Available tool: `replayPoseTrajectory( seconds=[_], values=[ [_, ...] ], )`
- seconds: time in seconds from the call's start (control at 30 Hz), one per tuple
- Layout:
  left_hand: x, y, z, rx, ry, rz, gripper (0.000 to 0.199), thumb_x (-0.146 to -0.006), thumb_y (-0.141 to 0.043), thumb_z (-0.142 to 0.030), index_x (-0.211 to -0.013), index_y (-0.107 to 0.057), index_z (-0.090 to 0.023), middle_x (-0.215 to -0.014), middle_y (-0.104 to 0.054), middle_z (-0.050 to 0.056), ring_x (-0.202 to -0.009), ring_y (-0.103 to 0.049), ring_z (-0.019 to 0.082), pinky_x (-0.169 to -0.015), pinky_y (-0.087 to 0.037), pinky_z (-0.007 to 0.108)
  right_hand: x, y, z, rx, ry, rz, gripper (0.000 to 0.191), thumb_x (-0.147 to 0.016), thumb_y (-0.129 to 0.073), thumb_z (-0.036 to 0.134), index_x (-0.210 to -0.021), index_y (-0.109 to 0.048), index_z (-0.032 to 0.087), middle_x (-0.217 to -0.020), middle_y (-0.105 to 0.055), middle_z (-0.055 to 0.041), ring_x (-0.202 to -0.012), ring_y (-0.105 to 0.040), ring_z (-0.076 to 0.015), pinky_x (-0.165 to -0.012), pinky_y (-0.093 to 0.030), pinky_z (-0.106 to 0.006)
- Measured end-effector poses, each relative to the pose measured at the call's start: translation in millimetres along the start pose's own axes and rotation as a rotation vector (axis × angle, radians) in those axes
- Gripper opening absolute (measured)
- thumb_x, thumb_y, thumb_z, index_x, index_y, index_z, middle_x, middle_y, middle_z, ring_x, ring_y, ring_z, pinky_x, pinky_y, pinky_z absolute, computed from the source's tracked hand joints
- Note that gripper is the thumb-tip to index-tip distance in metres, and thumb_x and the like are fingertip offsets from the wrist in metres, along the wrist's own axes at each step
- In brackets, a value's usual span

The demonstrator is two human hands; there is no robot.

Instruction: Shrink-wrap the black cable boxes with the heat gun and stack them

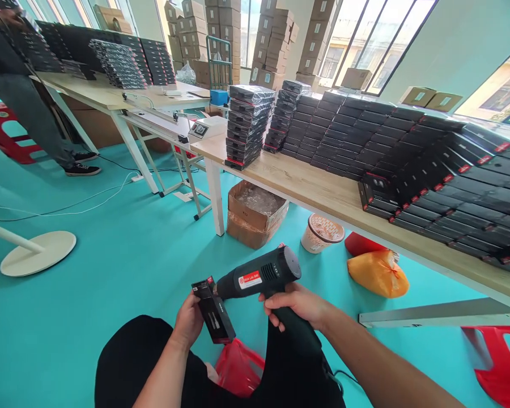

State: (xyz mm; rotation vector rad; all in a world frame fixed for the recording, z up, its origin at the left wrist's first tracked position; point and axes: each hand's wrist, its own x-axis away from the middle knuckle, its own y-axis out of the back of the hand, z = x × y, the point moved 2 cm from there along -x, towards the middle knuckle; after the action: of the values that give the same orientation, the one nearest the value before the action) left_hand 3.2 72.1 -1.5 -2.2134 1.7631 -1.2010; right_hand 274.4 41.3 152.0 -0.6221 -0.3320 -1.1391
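My right hand (291, 303) is wrapped round the handle of a black heat gun (255, 275) with a red and white label. Its nozzle points left, close to the upper edge of a slim black box (215, 311) with red ends. I cannot tell whether nozzle and box touch. Gripping that box by its left side is my left hand (189, 320). The box is tilted and held above my lap, with a picture on its front. Below it, a piece of red plastic (240, 368) shows between my knees.
Many black boxes (344, 133) are stacked on the wooden table (323, 190) ahead. Beneath stand an open carton (255, 218), a wastebasket (321, 232) and an orange bag (378, 273). A person (29, 96) stands at the far left table. A round white base (38, 253) and cables lie left.
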Motion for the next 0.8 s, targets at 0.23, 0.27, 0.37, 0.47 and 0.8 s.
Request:
replayPoseTrajectory(
  seconds=[0.23, 0.27, 0.37, 0.47, 0.8],
  values=[
    [-4.8, 11.0, -7.7, 0.220, 0.068, -0.191, 0.018, -0.072, -0.047, -0.010, -0.081, -0.061, -0.019, -0.062, -0.064, 0.002, -0.050, -0.061, 0.020, -0.051, -0.053, 0.032, 46.5, 2.9, -37.8, 0.103, -0.202, 0.091, 0.031, -0.058, -0.077, 0.027, -0.084, -0.068, 0.013, -0.051, -0.062, 0.0029, -0.043, -0.053, -0.0115, -0.045, -0.044, -0.024],
    [-5.1, 11.6, -8.8, 0.245, 0.081, -0.179, 0.017, -0.077, -0.047, -0.013, -0.084, -0.062, -0.018, -0.064, -0.064, 0.003, -0.051, -0.062, 0.019, -0.050, -0.053, 0.031, 53.0, 7.0, -45.4, 0.085, -0.227, 0.086, 0.033, -0.058, -0.076, 0.029, -0.085, -0.069, 0.013, -0.051, -0.063, 0.0023, -0.043, -0.054, -0.0114, -0.044, -0.043, -0.024],
    [-3.0, 11.7, -9.1, 0.303, 0.190, -0.105, 0.030, -0.091, -0.050, -0.041, -0.099, -0.066, -0.016, -0.077, -0.070, 0.010, -0.061, -0.068, 0.024, -0.048, -0.051, 0.031, 58.6, 18.1, -61.5, -0.030, -0.256, 0.044, 0.039, -0.055, -0.078, 0.031, -0.087, -0.069, 0.011, -0.059, -0.066, -0.0003, -0.045, -0.057, -0.0127, -0.042, -0.044, -0.025],
    [1.3, 10.7, -4.9, 0.369, 0.348, 0.049, 0.058, -0.088, -0.054, -0.065, -0.113, -0.065, -0.014, -0.096, -0.074, 0.019, -0.083, -0.074, 0.033, -0.056, -0.057, 0.037, 36.4, 21.3, -61.0, -0.116, -0.178, -0.053, 0.038, -0.056, -0.078, 0.034, -0.086, -0.068, 0.012, -0.063, -0.065, -0.0006, -0.047, -0.057, -0.0122, -0.042, -0.042, -0.025],
    [10.2, 7.6, -4.0, 0.234, 0.373, -0.029, 0.042, -0.088, -0.056, -0.025, -0.125, -0.068, -0.011, -0.078, -0.079, 0.010, -0.070, -0.077, 0.031, -0.075, -0.063, 0.046, -18.4, -17.3, -9.7, 0.002, -0.124, 0.252, 0.030, -0.057, -0.083, 0.025, -0.081, -0.071, 0.011, -0.058, -0.067, -0.0024, -0.047, -0.061, -0.0149, -0.044, -0.043, -0.024]
  ],
)
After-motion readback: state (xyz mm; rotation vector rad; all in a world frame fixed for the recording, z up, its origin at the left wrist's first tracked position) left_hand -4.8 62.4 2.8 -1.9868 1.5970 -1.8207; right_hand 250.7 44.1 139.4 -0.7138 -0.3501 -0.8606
